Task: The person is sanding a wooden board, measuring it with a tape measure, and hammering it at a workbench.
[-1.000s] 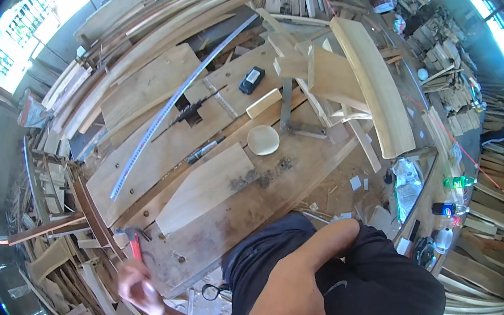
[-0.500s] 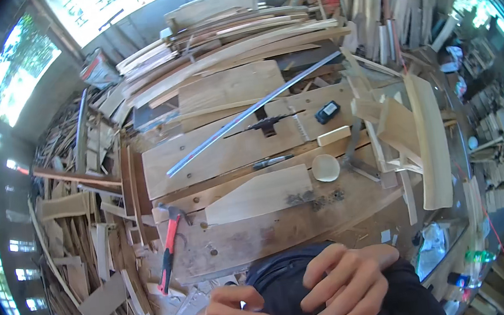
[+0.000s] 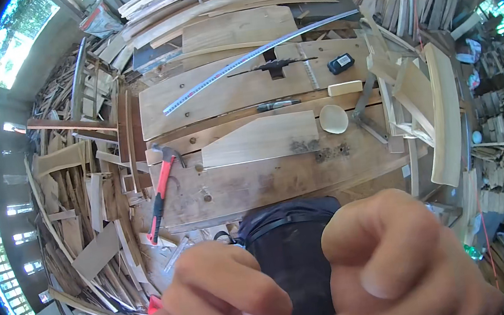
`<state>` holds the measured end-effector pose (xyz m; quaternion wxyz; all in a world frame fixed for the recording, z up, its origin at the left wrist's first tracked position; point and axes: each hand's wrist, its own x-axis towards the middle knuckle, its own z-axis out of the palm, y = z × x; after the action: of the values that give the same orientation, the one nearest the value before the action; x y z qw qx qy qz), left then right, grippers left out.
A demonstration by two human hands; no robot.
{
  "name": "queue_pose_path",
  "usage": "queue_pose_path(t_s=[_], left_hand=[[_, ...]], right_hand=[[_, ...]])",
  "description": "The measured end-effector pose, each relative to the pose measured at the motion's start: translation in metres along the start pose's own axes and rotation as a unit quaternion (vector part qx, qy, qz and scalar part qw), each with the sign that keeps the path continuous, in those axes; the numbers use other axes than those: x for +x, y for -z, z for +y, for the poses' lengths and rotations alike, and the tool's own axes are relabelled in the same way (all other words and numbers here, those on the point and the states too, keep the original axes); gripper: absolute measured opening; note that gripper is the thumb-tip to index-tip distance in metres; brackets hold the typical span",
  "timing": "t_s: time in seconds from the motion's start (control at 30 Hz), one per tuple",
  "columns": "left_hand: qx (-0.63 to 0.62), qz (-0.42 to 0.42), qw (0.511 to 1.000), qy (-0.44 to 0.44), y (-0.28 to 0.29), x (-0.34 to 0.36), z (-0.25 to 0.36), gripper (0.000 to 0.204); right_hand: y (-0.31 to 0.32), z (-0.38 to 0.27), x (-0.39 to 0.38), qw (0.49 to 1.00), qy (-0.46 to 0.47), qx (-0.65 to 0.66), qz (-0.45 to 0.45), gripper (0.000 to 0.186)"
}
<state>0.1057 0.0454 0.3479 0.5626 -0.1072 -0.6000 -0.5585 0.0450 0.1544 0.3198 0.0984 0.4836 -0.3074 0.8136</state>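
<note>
Both my hands are raised close in front of me, large at the lower edge and slightly blurred. The fingers of my left hand (image 3: 221, 298) curl inward, with nothing seen in them. My right hand (image 3: 403, 258) is likewise curled, its palm side hidden. A gap separates the two hands, showing dark clothing (image 3: 291, 252) between them. Neither hand touches the workbench (image 3: 243, 189) beyond. On it lie a claw hammer (image 3: 163, 195) with a red and black handle, a flat board (image 3: 262, 139) with one slanted end, and a round wooden disc (image 3: 333, 119).
A long metal ruler (image 3: 259, 53) crosses the bench near a saw blade (image 3: 273, 66) standing in a slot. A pen-like tool (image 3: 278, 105), a small wood block (image 3: 345, 88) and a black device (image 3: 341, 63) lie nearby. A wooden chair-like frame (image 3: 443, 114) stands right; scrap wood (image 3: 79, 221) is heaped left.
Both hands have come up nearer to me and look larger, their fingers more curled. The view has tipped down, so the bench sits higher in the picture. Bench items stay put.
</note>
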Motion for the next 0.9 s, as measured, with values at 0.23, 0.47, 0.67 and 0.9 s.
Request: queue_pose_path(t_s=[0.23, 0.47, 0.67, 0.9], left_hand=[[0.086, -0.057, 0.993, -0.056, 0.155, -0.025, -0.082, 0.018], [0.654, -0.165, 0.663, 0.325, 0.337, -0.134, -0.161, 0.063], [0.594, -0.191, 0.645, 0.441, 0.397, -0.204, -0.166, 0.063], [0.641, -0.213, 0.599, 0.430, 0.378, -0.183, -0.166, 0.039]], right_hand=[[0.076, 0.042, -0.028, 0.981, -0.006, -0.186, 0.058, 0.025], [0.209, 0.058, -0.126, 0.765, -0.359, -0.528, -0.086, 0.036], [0.215, 0.102, -0.178, 0.682, -0.322, -0.618, -0.221, 0.096], [0.214, 0.149, -0.196, 0.617, -0.315, -0.650, -0.313, 0.120]])
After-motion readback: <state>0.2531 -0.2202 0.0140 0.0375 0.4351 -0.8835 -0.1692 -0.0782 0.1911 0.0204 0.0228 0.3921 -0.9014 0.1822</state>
